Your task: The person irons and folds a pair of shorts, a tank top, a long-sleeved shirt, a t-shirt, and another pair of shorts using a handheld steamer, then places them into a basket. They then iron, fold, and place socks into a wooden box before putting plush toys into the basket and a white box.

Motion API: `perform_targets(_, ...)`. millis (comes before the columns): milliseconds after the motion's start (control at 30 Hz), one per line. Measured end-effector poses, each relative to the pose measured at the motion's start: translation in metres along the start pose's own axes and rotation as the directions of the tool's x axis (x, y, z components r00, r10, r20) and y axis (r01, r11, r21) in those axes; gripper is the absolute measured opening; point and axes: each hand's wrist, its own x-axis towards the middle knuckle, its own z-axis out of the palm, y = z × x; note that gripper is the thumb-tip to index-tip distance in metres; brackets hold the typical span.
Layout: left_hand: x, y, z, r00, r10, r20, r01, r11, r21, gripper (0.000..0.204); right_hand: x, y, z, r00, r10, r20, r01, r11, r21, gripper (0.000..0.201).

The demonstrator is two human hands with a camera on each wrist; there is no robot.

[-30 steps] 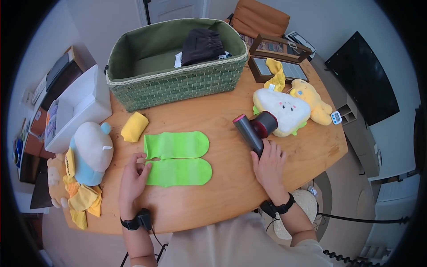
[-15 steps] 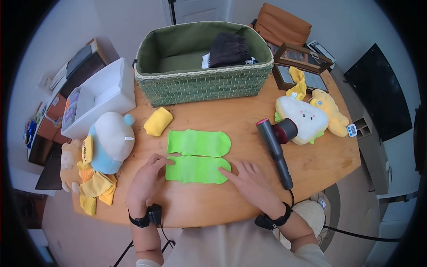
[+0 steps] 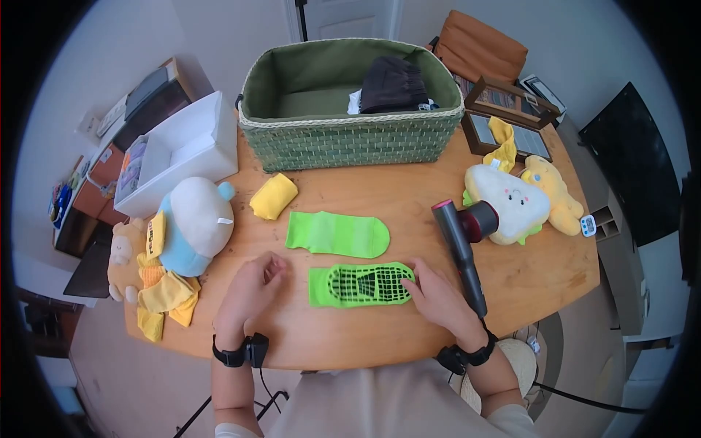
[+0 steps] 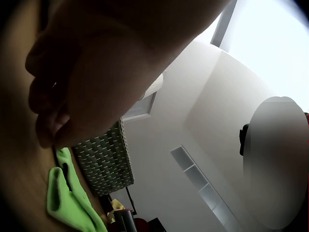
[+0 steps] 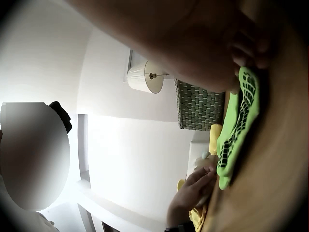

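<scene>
Two bright green socks lie on the wooden table. The far sock [image 3: 337, 234] lies flat with its plain side up. Nearer to me, the other sock [image 3: 363, 285] shows its sole with a black grid of grip dots. My right hand [image 3: 440, 295] pinches that sock's toe end, thumb on top; the fingers reach the toe in the right wrist view too. Left of the cuffs, my left hand [image 3: 254, 287] hovers with loosely curled fingers and holds nothing. Beside the right hand lies a dark grey hair dryer [image 3: 461, 255].
A green woven basket [image 3: 350, 142] with dark clothing stands at the back. Plush toys [image 3: 197, 226] and yellow cloth [image 3: 168, 293] are at left, near a white box [image 3: 175, 171]. A folded yellow cloth [image 3: 274, 196] lies mid-table; a white plush [image 3: 506, 203] sits at right.
My right hand left the hair dryer and went to the near sock, which has been turned sole up and now lies farther right. My left hand has come away from the cuffs.
</scene>
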Motion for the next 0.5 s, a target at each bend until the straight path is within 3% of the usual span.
perform_targets(67,0.009,0.009,-0.002,0.967,0.1,-0.232,-0.051,0.976,0.212,0.024,0.005,0.003,0.006,0.967,-0.153,-0.206,0.085,0.949,-0.304,0.03)
perform_targets(100,0.014,0.016,-0.002,0.967,0.102,-0.235,-0.051,0.976,0.211,0.024,0.009,0.003,0.005,0.966,-0.156,-0.206,0.088,0.948,-0.306,0.03)
perform_targets(167,0.02,0.029,-0.003,0.896,0.36,-0.259,-0.191,0.84,0.507,0.025,0.024,-0.012,0.002,0.994,-0.043,-0.099,-0.009,0.882,-0.472,0.035)
perform_targets(267,0.039,0.021,0.001,0.875,0.424,-0.231,-0.212,0.767,0.606,0.025,0.045,-0.02,0.015,0.969,-0.166,-0.181,0.066,0.887,-0.458,0.045)
perform_targets(367,0.056,0.011,0.001,0.837,0.499,-0.225,-0.251,0.715,0.652,0.021,0.06,-0.008,0.031,0.947,-0.273,-0.17,0.154,0.849,-0.505,0.036)
perform_targets(500,0.06,0.019,0.002,0.874,0.413,-0.255,-0.178,0.761,0.624,0.018,0.069,-0.005,0.029,0.927,-0.317,-0.201,0.185,0.851,-0.491,0.024)
